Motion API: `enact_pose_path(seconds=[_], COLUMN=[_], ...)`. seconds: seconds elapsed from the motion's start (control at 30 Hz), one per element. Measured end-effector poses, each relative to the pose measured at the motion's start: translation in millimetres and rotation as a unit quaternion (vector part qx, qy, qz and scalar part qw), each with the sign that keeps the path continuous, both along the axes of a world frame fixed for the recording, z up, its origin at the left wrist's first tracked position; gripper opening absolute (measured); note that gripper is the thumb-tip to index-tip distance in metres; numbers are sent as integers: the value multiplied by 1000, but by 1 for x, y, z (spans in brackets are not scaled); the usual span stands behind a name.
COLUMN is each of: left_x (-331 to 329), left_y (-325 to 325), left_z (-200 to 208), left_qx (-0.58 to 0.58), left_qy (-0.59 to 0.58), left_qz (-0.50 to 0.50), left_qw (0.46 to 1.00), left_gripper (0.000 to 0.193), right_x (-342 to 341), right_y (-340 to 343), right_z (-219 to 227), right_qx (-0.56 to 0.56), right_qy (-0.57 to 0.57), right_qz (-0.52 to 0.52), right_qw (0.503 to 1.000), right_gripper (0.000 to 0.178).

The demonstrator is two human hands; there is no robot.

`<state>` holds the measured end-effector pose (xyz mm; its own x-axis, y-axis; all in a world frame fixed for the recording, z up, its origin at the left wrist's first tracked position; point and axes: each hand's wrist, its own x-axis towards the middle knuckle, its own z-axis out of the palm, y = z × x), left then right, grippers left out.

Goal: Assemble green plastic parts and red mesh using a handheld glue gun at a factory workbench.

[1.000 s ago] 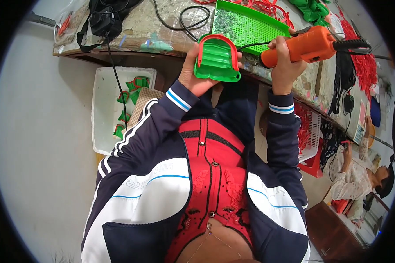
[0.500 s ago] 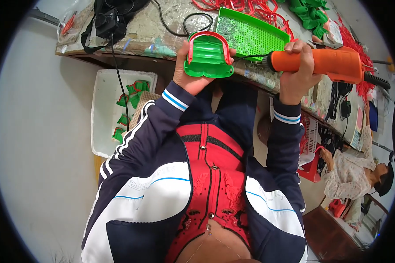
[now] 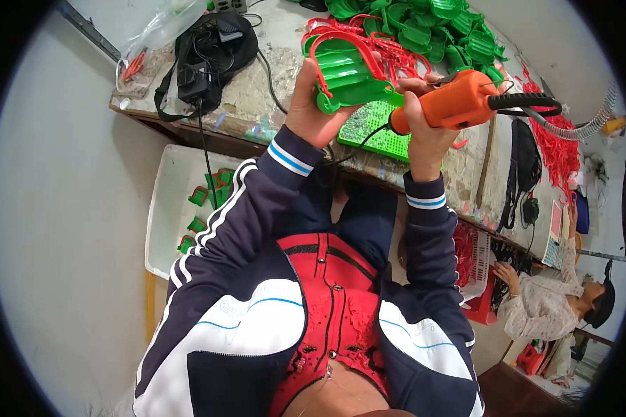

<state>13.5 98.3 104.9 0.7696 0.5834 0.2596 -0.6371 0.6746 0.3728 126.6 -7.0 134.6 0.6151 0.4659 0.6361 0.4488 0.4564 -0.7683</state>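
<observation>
Evidently my left grip (image 3: 314,112) cradles the green ridged piece (image 3: 348,73) from beneath, thumb along its left side, holding it up near the edge of the surface (image 3: 243,111); my right grip (image 3: 424,131) is wrapped round the orange tool (image 3: 459,101), just beside the piece; the piece looks like thin glossy plastic, so I judge it light, fairly stiff and a little slippery, its red arch (image 3: 371,57) likely to flex if taken alone; I would hold it by its side edges and spare the arch; the tool should be the heavier of the two, rigid, best taken round its barrel; the arch's crown points away from the body and slightly left, the scalloped edge back toward it; the piece is too nearly square for me to name its long axis; the tool's runs left to right, rising gently, its dark collar (image 3: 396,122) toward the piece.
</observation>
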Motion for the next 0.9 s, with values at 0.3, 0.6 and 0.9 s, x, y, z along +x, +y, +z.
enact_pose_path(seconds=[0.3,0.6,0.9], left_x=[9,13,17], left_y=[-3,-7,-11], left_z=[4,-9,-11], left_qx=[22,-14,-76], left_qy=[-9,12,-40], left_qz=[-13,-23,-56], left_qw=[1000,1000,995], left_gripper=[83,89,84], right_x=[-4,3,7], right_y=[3,0,0], right_z=[2,-9,-12], right_qx=[-32,-71,-63], right_qy=[11,7,31], right_qz=[-7,52,123], right_qw=[999,996,990], right_gripper=[39,38,44])
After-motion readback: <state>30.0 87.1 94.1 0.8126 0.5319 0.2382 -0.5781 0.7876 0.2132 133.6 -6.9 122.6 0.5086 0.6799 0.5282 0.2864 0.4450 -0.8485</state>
